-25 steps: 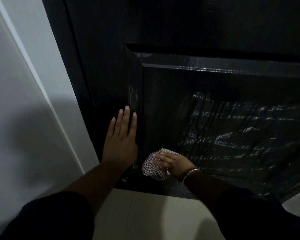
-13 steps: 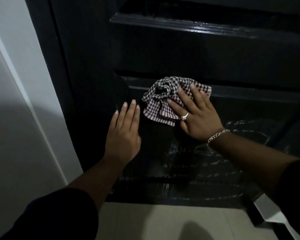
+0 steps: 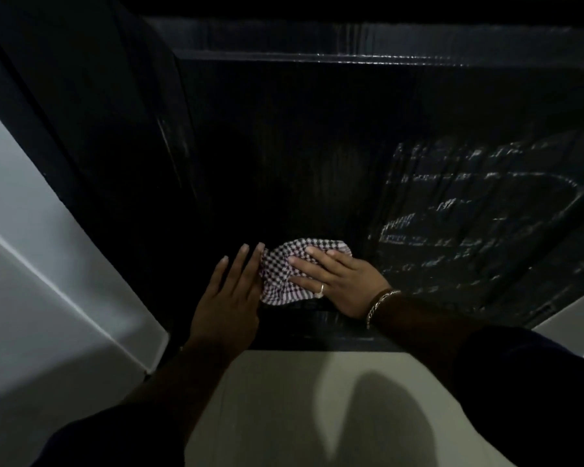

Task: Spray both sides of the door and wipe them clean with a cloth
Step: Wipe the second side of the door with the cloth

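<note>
Both hands lie flat against the lower part of a black door (image 3: 317,146), close together near its bottom edge. On the left, the left hand (image 3: 228,298) has its fingers straight and held side by side, palm pressed to the dark surface with nothing in its grasp. Its fingertips point up the door, and its outermost finger touches the left edge of the checked cloth (image 3: 284,271).

Just beside it, the right hand (image 3: 338,281) presses down on that cloth with fingers extended and slightly fanned, pointing toward the left hand. It does not bunch or pinch the fabric; the straight fingers hold it against the door. A ring (image 3: 321,289) sits on one finger and a chain bracelet (image 3: 381,303) circles the wrist.

The cloth is crumpled, dark-and-white checked, and sits between the two hands, mostly under the right fingers, with its bulk showing above and to the left of them. A fold hangs below the right hand's fingers toward the door's bottom rail.

To the right of the right hand and higher up, the door panel carries pale wet streaks (image 3: 469,210) in curving tracks. Left of the left hand runs a pale wall (image 3: 48,264). Below both forearms lies a light floor (image 3: 284,399), crossed by a rounded shadow. Dark sleeves cover both arms near the bottom edge.
</note>
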